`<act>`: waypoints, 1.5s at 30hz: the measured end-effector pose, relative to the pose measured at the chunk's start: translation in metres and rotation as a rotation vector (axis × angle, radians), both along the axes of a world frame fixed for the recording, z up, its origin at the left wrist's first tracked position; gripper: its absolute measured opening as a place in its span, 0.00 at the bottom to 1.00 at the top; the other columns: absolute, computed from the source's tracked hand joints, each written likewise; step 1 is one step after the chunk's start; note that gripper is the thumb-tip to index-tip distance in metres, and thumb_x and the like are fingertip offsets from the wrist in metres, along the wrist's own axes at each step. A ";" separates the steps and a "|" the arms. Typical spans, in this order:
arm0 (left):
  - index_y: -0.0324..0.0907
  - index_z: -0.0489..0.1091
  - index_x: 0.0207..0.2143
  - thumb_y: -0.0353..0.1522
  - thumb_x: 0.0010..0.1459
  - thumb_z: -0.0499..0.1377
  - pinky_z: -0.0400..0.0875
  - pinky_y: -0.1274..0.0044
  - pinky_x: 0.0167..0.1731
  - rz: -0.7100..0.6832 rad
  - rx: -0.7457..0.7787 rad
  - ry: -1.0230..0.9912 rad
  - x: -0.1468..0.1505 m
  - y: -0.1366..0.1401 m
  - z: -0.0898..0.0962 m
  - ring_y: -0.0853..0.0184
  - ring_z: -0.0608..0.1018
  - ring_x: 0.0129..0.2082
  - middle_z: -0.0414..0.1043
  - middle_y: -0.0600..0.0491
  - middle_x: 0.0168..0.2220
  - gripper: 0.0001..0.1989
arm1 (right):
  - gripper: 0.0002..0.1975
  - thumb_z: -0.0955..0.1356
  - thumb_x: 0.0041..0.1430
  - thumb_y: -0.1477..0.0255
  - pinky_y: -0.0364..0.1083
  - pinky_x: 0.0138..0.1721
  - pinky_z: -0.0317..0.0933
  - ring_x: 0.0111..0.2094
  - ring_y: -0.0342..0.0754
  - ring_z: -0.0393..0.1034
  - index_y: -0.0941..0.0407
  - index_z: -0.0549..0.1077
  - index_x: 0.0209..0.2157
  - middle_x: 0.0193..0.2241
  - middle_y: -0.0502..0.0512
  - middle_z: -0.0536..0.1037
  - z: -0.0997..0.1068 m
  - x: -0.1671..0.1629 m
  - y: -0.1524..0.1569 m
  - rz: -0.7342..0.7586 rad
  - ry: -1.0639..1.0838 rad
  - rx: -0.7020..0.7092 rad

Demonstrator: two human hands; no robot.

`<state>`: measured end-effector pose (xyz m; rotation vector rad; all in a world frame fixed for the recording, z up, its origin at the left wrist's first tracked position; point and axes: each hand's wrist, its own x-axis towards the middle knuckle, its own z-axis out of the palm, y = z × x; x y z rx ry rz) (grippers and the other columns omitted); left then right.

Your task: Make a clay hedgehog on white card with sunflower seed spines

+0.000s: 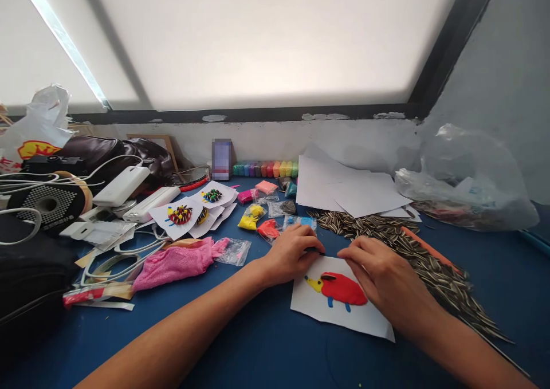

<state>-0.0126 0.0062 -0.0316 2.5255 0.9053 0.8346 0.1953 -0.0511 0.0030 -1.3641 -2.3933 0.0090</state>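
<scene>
A white paper sheet (365,322) lies on the blue table, bearing a flat clay animal with a red body (346,290), a yellow head (315,285) and blue legs. One striped sunflower seed (329,276) is stuck on the red body near the head. My left hand (294,252) rests at the sheet's top left edge, fingers curled closed around a dark sliver that looks like a sunflower seed. Over the sheet's right side, my right hand (376,268) is closed in a pinch; what its fingertips hold, if anything, is hidden.
A seed pile (425,268) spreads at right, with an orange strip (432,251) on it. Clay packets (251,217) lie behind my left hand. Finished clay animals on paper (179,216), a pink cloth (176,266), power banks and cables crowd the left. Blank sheets (344,185) stand behind.
</scene>
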 end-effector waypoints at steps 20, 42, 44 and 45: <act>0.40 0.75 0.38 0.24 0.56 0.56 0.66 0.72 0.41 0.020 0.011 0.022 0.001 0.000 -0.004 0.64 0.71 0.39 0.71 0.49 0.38 0.10 | 0.17 0.66 0.64 0.66 0.55 0.45 0.68 0.46 0.50 0.71 0.56 0.69 0.52 0.51 0.58 0.72 -0.004 -0.040 0.082 -0.186 -0.319 -0.071; 0.40 0.76 0.40 0.28 0.60 0.57 0.67 0.71 0.42 0.031 -0.032 0.021 0.001 -0.003 0.001 0.63 0.72 0.41 0.71 0.47 0.40 0.09 | 0.12 0.62 0.61 0.72 0.45 0.36 0.69 0.37 0.47 0.75 0.53 0.77 0.36 0.36 0.54 0.80 0.005 0.002 0.006 0.034 0.430 -0.407; 0.41 0.76 0.40 0.28 0.60 0.57 0.67 0.71 0.42 0.035 -0.029 0.021 0.001 -0.002 0.000 0.63 0.72 0.41 0.71 0.47 0.41 0.09 | 0.11 0.64 0.60 0.70 0.45 0.35 0.69 0.35 0.48 0.76 0.53 0.78 0.34 0.33 0.54 0.81 0.002 0.002 0.005 0.010 0.498 -0.454; 0.41 0.76 0.40 0.27 0.60 0.57 0.67 0.71 0.42 0.036 -0.028 0.021 0.001 -0.002 -0.001 0.63 0.72 0.41 0.71 0.47 0.41 0.09 | 0.10 0.64 0.59 0.69 0.44 0.34 0.69 0.34 0.48 0.76 0.53 0.78 0.33 0.32 0.53 0.81 0.001 0.002 0.004 -0.007 0.516 -0.476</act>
